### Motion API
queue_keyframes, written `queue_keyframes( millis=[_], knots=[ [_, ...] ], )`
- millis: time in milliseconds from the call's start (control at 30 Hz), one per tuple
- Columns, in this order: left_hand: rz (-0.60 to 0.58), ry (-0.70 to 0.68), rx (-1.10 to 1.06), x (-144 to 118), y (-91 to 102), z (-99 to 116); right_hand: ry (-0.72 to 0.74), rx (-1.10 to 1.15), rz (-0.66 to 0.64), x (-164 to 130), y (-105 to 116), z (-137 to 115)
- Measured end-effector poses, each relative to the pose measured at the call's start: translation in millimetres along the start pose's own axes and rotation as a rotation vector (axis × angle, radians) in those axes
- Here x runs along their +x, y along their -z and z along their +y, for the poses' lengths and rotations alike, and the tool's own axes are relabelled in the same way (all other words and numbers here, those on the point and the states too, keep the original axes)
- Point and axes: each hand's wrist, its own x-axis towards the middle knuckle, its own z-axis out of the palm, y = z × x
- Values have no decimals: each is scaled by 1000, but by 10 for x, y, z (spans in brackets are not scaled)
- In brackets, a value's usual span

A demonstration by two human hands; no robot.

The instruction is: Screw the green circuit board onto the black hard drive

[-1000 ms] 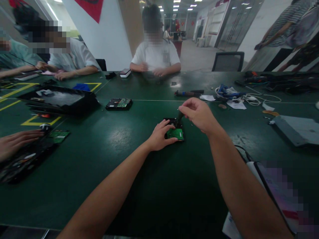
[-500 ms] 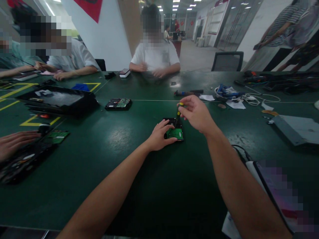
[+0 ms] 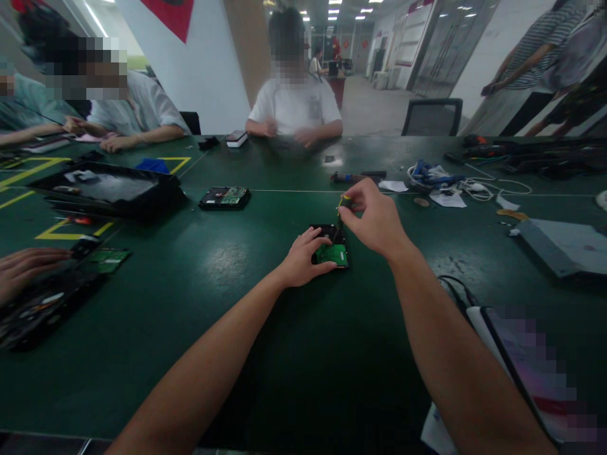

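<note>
Dead centre on the green worktop [image 3: 246,354] sits the hard drive [image 3: 331,251], flat on its back with the green circuit board facing up. The left hand [image 3: 303,259] is clamped on the drive's near-left edge, fingers spread over the top, thumb against the side, pinning it down. Above it, the right hand [image 3: 372,218] pinches a small screwdriver [image 3: 339,215] between thumb and fingertips; the yellow-capped handle pokes out at the top, and the dark shaft slants down to the drive's far end. Whether the tip sits in a screw is too small to tell.

Moving outward: a second hard drive [image 3: 224,197] lies further back on the left, well apart from the first, board side up too. Left of that, a large black tray [image 3: 109,189] rests beside yellow floor-style markings on the worktop. At the left edge, a co-worker's hand [image 3: 23,268] rests near a loose green board [image 3: 107,259] and a dismantled black unit.

Beyond the drive, a dark tool [image 3: 355,177] lies across the white line, and to the right there's a tangle of blue and white cables [image 3: 450,180] with scraps of paper. A grey metal panel [image 3: 564,246] sits at far right. Across the worktop, a person in a white shirt [image 3: 294,104] is seated, both hands busy.
</note>
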Motion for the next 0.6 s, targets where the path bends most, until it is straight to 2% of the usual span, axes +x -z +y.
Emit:
queue_keyframes(
  millis=[200, 400, 600],
  knots=[
    [-7, 4, -2, -1, 6, 5, 0, -4, -12, -11, -1, -10],
    [-14, 12, -5, -14, 25, 25, 65, -76, -16, 4, 3, 10],
    [-17, 16, -22, -5, 5, -9, -3, -17, 33, 17, 1, 34]
  ],
)
